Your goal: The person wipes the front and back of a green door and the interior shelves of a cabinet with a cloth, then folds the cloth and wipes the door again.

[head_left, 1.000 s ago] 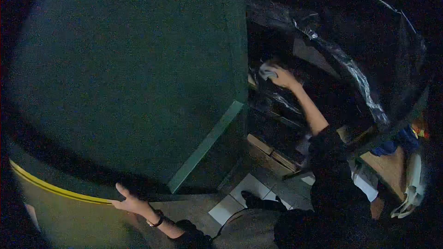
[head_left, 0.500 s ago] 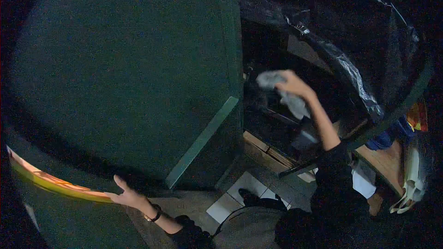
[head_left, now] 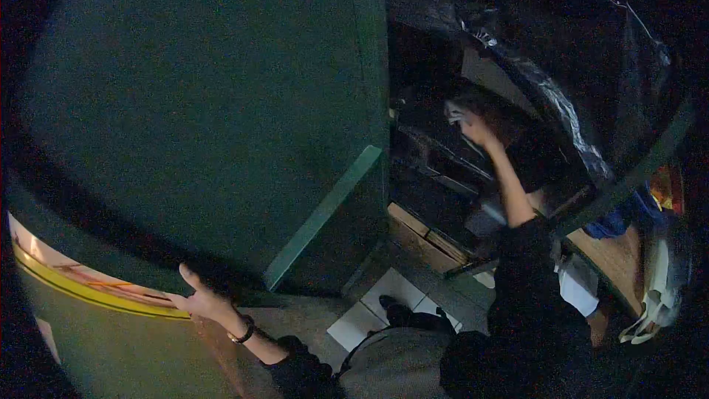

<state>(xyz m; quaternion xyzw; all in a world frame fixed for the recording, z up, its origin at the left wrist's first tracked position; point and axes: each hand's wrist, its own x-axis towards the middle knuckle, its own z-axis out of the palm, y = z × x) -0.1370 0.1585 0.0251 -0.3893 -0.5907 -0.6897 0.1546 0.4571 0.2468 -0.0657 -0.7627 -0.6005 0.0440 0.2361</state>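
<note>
A large dark green door (head_left: 221, 103) stands open across the left half of the view. At its lower edge is my left hand (head_left: 210, 304), thumb raised and fingers stretched out, a dark bracelet (head_left: 244, 331) on the wrist. Reaching into the dark cabinet interior (head_left: 436, 66), my right hand (head_left: 480, 131) is bent closed around a light grey cloth (head_left: 456, 112). Only a small, blurred part of the cloth shows by the fingertips.
Crinkled dark plastic sheeting (head_left: 557, 103) hangs at the right. Wooden boards (head_left: 425, 233) line the cabinet bottom. Blue fabric (head_left: 628, 214), a white paper-like thing (head_left: 578, 292) and pale straps (head_left: 653, 310) are at the right. White tiles (head_left: 395, 288) show below.
My right hand has moved slightly right and deeper into the cabinet. The grey cloth, spread and hanging before, now shows much less. My left hand stays at the door edge.
</note>
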